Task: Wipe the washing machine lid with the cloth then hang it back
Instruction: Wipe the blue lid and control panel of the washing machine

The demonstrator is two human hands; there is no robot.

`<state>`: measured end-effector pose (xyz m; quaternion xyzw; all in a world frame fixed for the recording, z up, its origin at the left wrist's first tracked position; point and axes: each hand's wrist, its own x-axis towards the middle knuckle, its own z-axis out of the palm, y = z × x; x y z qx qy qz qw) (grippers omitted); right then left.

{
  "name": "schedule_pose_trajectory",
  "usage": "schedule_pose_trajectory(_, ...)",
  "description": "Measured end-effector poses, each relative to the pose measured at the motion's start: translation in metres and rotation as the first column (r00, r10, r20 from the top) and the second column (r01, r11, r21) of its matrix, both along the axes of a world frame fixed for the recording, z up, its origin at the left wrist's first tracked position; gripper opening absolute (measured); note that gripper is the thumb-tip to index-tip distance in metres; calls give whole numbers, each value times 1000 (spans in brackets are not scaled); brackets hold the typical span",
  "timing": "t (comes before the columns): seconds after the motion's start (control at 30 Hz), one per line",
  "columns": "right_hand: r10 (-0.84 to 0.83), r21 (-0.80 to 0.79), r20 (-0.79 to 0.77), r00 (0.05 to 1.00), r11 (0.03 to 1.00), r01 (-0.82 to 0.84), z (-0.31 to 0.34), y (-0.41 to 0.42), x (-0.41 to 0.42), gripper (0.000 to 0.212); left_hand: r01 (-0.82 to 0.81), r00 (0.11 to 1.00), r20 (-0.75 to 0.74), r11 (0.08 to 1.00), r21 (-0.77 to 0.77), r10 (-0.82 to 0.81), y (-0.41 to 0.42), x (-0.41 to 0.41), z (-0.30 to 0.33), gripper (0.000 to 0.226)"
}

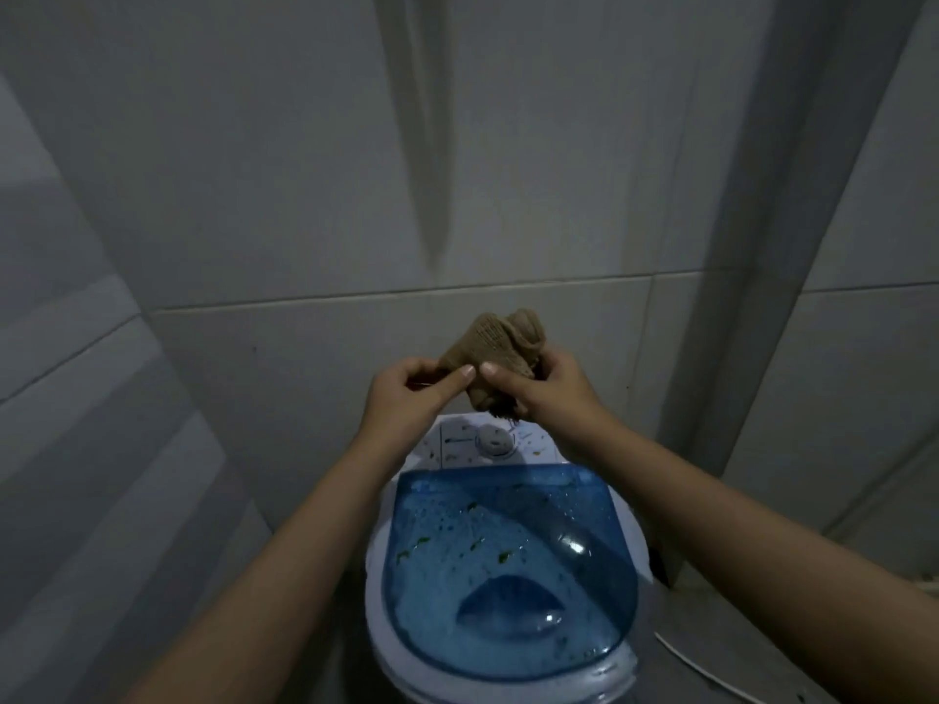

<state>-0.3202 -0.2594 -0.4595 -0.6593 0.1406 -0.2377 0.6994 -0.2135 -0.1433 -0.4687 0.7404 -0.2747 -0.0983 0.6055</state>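
Grey tiled walls (305,170) close round a small white washing machine (378,591) in dim light. Its lid (508,566) is clear blue plastic, rounded, beaded with drops and flecked green, perhaps leaf bits. Behind it sits a round dial (493,439). Above, the left hand (406,398) and right hand (543,393) pinch a crumpled tan ribbed cloth (495,343), fingers closed on it.

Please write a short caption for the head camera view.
Both hands hold a brown cloth above the wet blue washing machine lid.
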Motion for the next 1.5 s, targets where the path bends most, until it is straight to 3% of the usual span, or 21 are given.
schedule_pose_trajectory(0.1, -48, 109, -27, 998, 993, 51, 1, 18, -8, 14, 52, 998, -44, 998, 40, -50, 21, -19, 2, 27)
schedule_pose_trajectory(0.2, -114, 57, -108, 988, 991, 120, 3, 33, -13, 27, 58, 998, 24, 976, 209, -64, 51, -26, -3, 62)
schedule_pose_trajectory(0.3, -250, -203, -188, 950, 956, 211, 3, 33, -10, 21, 39, 987, 123, 894, 447, -104, 86, -32, -13, 93)
schedule_pose_trajectory(0.4, -362, -507, -291, 886, 843, 178, 4, 34, 1, 23, 81, 948, 170, 718, 692, -271, 124, -34, -31, 115)
schedule_pose_trajectory(0.5, -404, -703, -308, 862, 707, 80, 6, 42, 15, 18, 97, 886, 188, 565, 819, -424, 148, -30, -55, 131)
schedule_pose_trajectory(0.6, -395, -823, -276, 876, 568, -3, 0, 51, 35, 16, 149, 845, 140, 481, 864, -515, 156, -23, -83, 141)
schedule_pose_trajectory(0.83, -410, -943, -333, 849, 125, -309, -24, 57, 85, 31, 264, 820, 63, 473, 840, -569, 148, -8, -116, 146)
schedule_pose_trajectory(0.9, -438, -929, -351, 828, 53, -367, -33, 56, 94, 32, 272, 817, 72, 494, 826, -572, 145, -4, -121, 145)
schedule_pose_trajectory(1.1, -408, -862, -493, 769, 107, -496, -63, 57, 105, 45, 311, 813, 69, 532, 788, -578, 139, 1, -132, 148)
schedule_pose_trajectory(1.23, -330, -860, -496, 803, 65, -505, -72, 61, 103, 46, 313, 827, 65, 553, 772, -558, 137, 1, -137, 150)
schedule_pose_trajectory(1.33, -276, -849, -497, 822, -38, -527, -80, 71, 98, 48, 305, 833, 65, 554, 774, -549, 137, 2, -140, 153)
schedule_pose_trajectory(1.5, -241, -839, -522, 818, -29, -544, -84, 87, 79, 58, 304, 840, 65, 565, 767, -539, 137, 4, -145, 156)
